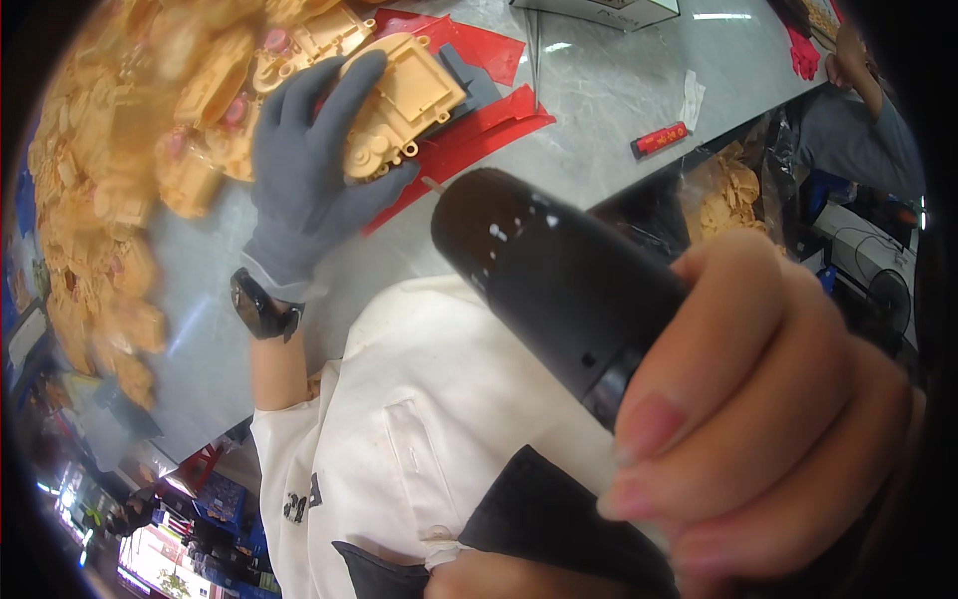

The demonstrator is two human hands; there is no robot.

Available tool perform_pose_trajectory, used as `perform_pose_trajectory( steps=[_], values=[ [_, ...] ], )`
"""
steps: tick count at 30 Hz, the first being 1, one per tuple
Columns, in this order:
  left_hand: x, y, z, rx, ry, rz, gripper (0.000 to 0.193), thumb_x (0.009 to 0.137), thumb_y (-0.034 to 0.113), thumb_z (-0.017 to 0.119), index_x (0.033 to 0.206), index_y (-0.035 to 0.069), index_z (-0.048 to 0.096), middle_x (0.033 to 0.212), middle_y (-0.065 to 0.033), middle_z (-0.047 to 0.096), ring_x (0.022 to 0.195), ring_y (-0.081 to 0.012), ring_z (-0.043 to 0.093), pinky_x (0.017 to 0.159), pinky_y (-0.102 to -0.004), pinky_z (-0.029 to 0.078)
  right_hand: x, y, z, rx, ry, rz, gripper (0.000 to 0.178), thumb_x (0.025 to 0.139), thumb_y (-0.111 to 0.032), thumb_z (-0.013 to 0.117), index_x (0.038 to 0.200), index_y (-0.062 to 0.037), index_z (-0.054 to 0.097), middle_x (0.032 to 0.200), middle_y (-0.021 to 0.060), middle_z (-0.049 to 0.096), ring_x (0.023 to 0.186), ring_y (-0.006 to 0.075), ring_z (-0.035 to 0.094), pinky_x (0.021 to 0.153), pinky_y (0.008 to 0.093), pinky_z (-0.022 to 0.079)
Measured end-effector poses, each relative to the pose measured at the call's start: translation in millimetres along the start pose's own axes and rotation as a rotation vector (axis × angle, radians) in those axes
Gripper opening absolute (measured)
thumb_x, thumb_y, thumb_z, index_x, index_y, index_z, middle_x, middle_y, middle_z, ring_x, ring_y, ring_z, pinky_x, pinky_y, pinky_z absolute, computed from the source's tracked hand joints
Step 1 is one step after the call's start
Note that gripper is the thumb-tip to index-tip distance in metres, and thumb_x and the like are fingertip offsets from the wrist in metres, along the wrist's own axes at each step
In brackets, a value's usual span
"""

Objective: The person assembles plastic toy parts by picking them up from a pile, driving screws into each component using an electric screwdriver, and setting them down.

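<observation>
My left hand (304,165), in a grey glove, grips a pale yellow moulded plastic housing (414,90) between its thumb and spread fingers. The housing has ribbed edges, round bosses and small screw lugs, and rests over a dark grey block (471,80) on red sheeting. Bare and close to the camera, my right hand (768,399) wraps around a black electric screwdriver (559,270). Its thin bit (432,185) points toward the housing's lower edge and looks apart from it, near my left thumb.
A large heap of similar yellow parts (90,240) covers the table's left side. On the grey tabletop (589,100) lie a red cylinder (660,140) and a white box (609,12). Bagged yellow parts (728,195) sit at right, near another person's arm (863,75).
</observation>
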State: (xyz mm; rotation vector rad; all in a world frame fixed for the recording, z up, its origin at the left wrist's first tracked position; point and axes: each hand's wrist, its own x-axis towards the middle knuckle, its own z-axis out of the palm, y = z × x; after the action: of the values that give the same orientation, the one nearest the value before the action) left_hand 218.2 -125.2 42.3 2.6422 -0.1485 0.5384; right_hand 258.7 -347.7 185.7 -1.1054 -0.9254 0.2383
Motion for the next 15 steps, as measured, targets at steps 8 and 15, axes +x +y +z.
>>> perform_pose_trajectory(
  steps=[8,15],
  values=[
    [4,-15,6,0.063,-0.111,0.059,0.076,0.062,0.030,0.073,0.131,0.015,0.047,0.132,-0.0126,0.045,0.114,-0.0354,0.044,0.096,-0.0441,0.038,-10,21,26,0.011,0.323,-0.248,0.015,0.072,-0.008,0.074,0.073,-0.0094,0.058,0.065,-0.0041,0.053,0.055,0.0098,0.054,0.061,0.0243,0.041],
    [3,-1,2,0.097,-0.173,-0.006,0.078,0.066,0.041,0.072,0.133,0.013,0.043,0.135,-0.0163,0.041,0.120,-0.0381,0.040,0.098,-0.0468,0.036,-11,20,30,0.091,0.371,-0.256,0.020,0.072,-0.011,0.074,0.082,-0.0098,0.057,0.067,-0.0045,0.052,0.056,0.0103,0.052,0.062,0.0261,0.040]
  ],
)
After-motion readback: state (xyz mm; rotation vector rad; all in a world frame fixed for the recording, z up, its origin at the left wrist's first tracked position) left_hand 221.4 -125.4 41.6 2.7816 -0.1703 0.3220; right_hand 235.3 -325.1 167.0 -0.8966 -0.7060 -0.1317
